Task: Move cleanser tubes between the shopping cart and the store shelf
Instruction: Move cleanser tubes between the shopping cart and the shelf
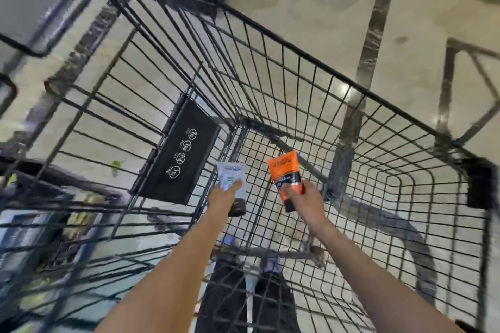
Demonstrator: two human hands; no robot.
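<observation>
I look down into a black wire shopping cart (311, 62). My left hand (223, 199) grips a pale white-blue cleanser tube (232, 174) with a dark cap, held low inside the basket near the child-seat flap. My right hand (303, 201) grips an orange cleanser tube (285, 167) with a black band and dark cap, a little to the right at about the same height. Both tubes point away from me, crimped ends up. The store shelf shows only as a blurred strip at the far left.
A black plastic seat flap (180, 154) with white warning icons hangs on the cart's near-left wall. Blurred shelf goods (81, 213) lie at lower left. Polished floor with dark stripes (370, 35) surrounds the cart. My legs show through the mesh below.
</observation>
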